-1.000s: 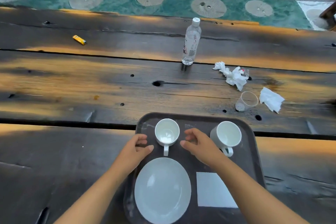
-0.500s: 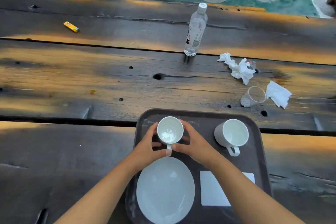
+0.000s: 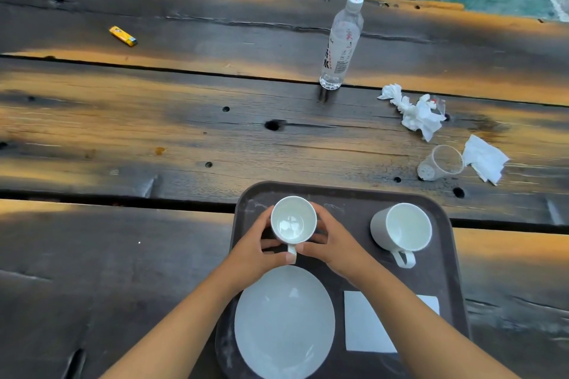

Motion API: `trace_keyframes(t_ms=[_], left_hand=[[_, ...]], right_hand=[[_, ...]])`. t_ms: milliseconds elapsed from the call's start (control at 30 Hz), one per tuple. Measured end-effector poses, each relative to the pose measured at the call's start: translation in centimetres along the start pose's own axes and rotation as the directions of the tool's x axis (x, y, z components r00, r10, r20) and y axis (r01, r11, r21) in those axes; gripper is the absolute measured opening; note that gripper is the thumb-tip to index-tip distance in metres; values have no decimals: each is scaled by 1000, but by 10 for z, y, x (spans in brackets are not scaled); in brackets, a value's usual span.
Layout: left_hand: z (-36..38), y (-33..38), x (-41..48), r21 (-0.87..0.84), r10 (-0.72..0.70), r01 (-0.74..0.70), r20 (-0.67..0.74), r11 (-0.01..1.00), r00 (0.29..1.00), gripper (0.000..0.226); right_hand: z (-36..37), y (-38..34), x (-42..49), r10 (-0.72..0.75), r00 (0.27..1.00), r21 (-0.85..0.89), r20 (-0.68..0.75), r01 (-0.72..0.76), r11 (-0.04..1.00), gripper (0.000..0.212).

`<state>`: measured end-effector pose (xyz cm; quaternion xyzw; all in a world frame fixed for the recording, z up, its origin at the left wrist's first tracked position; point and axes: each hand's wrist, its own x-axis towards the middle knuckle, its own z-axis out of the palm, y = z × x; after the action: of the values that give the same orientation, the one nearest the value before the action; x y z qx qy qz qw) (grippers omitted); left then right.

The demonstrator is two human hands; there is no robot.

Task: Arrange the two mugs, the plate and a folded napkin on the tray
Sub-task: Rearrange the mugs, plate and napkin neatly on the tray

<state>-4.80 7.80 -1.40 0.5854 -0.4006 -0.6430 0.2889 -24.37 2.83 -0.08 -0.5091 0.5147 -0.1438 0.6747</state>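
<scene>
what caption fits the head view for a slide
Both hands cup a mug on the tray beside plate and napkin.

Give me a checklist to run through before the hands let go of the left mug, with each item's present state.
1. Both mugs on the tray: ok, left mug and right mug stand upright.
2. Left hand and right hand cup the left mug: ok.
3. Plate on tray, clear of mugs: ok.
4. Napkin folded flat on tray: ok, partly under the right forearm.
5. Left mug's base flat on tray: cannot tell, fingers hide it.
</scene>
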Motion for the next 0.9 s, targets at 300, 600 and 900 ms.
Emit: trace_keyframes(t_ms=[300, 600, 900], left_hand=[[-1, 1, 4, -11, -26, 25, -32, 1000, 999, 91], [-6, 7, 9, -14, -36, 35, -18, 999, 999, 92], [-6, 9, 12, -32, -22, 21, -20, 999, 1000, 90]], right_hand=[[-1, -8, 6, -10, 1000, -24, 23, 11, 1000, 73], [-1, -10, 13, -14, 1000, -9, -9, 14, 1000, 72], [-4, -13, 16, -20, 1000, 11, 5, 20, 1000, 74]])
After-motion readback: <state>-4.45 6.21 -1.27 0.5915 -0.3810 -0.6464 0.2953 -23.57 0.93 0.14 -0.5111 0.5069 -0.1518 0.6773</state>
